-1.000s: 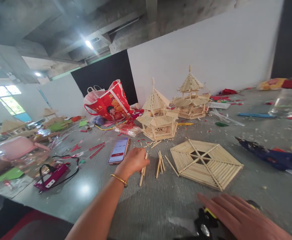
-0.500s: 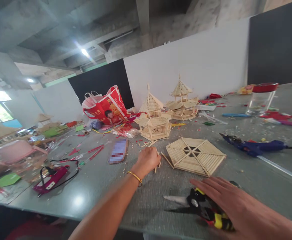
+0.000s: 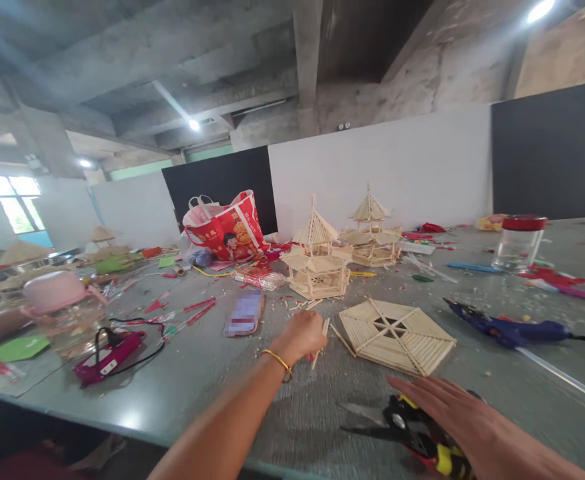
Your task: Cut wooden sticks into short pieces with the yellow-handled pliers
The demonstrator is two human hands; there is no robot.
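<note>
My left hand (image 3: 305, 335) is closed, with short wooden sticks (image 3: 321, 343) poking out past its fingers. My right hand (image 3: 455, 413) lies with its fingers stretched out over the handles of black and yellow shears (image 3: 397, 420). The shears' blades are parted and point left; the palm hides part of the handles. Between and beyond my hands lies a flat hexagonal stick panel (image 3: 422, 333) with an opening at its centre. A loose stick (image 3: 343, 340) rests by the panel's left edge.
Two stick pavilions (image 3: 317, 257) stand at the back. A phone (image 3: 245, 313) lies left of my left hand. At right are a blue glue gun (image 3: 509, 327) and a red-lidded jar (image 3: 519, 243). A power strip (image 3: 109, 360), pink-lidded jug (image 3: 57, 300) and red bag (image 3: 227, 230) are leftward.
The view has tilted upward. My left hand has turned a little, and the sticks in it show more clearly. The right hand stays over the shears.
</note>
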